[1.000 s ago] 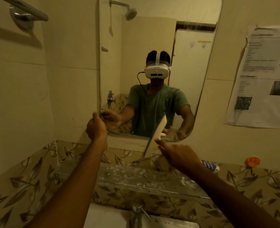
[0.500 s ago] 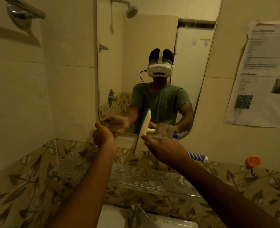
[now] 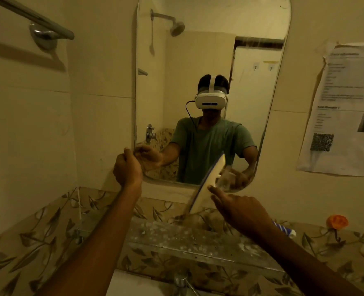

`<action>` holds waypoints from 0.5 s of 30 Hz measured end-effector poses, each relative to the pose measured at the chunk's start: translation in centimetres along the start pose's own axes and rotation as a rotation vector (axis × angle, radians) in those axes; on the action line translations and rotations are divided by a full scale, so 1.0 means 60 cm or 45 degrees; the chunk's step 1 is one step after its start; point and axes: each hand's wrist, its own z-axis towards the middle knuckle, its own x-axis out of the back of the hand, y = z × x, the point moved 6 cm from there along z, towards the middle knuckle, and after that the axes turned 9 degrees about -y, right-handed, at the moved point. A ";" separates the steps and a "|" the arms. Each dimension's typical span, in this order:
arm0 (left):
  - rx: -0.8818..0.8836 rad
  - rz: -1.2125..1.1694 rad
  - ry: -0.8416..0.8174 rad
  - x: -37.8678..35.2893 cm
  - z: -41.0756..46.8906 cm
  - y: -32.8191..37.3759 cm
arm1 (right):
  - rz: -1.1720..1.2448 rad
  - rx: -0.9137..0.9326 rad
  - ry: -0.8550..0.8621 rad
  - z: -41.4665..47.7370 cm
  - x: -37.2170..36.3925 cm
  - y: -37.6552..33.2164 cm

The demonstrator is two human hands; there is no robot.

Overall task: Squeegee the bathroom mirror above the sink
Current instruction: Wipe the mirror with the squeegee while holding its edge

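Faces the mirror [image 3: 198, 50] at 12 o'clock. Grips the squeegee [image 3: 208, 184] by its white handle with the right hand [image 3: 243, 208]. Tilts the blade, top end leaning to 1 o'clock, low over the mirror's rim at 5 o'clock; cannot tell if touching the glass. Holds the left hand [image 3: 126, 169] up in a tight fist at the mirror's 7 o'clock corner, nothing seen inside. Looks down on a spotty glass shelf [image 3: 176, 236] at 6 o'clock, with a tap [image 3: 182, 283] under it and a striped tube [image 3: 283, 229] just behind the right wrist.
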 end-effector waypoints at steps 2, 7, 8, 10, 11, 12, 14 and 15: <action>-0.195 0.068 -0.009 0.002 0.011 0.050 | -0.049 0.110 0.077 0.034 0.030 -0.037; -0.527 0.069 -0.103 -0.008 0.044 0.166 | -0.082 0.244 0.258 0.139 0.136 -0.116; -0.547 0.063 -0.118 -0.011 0.051 0.184 | -0.081 0.232 0.300 0.154 0.155 -0.124; -0.528 0.057 -0.140 -0.016 0.064 0.202 | -0.063 0.204 0.333 0.169 0.179 -0.130; -0.507 0.062 -0.145 -0.018 0.070 0.203 | -0.057 0.195 0.320 0.168 0.182 -0.127; -0.491 0.071 -0.150 -0.019 0.074 0.201 | -0.046 0.188 0.290 0.161 0.179 -0.118; -0.474 0.076 -0.173 -0.020 0.077 0.198 | -0.008 0.155 0.211 0.131 0.156 -0.082; -0.470 0.078 -0.186 -0.021 0.078 0.198 | -0.005 0.126 0.189 0.112 0.139 -0.060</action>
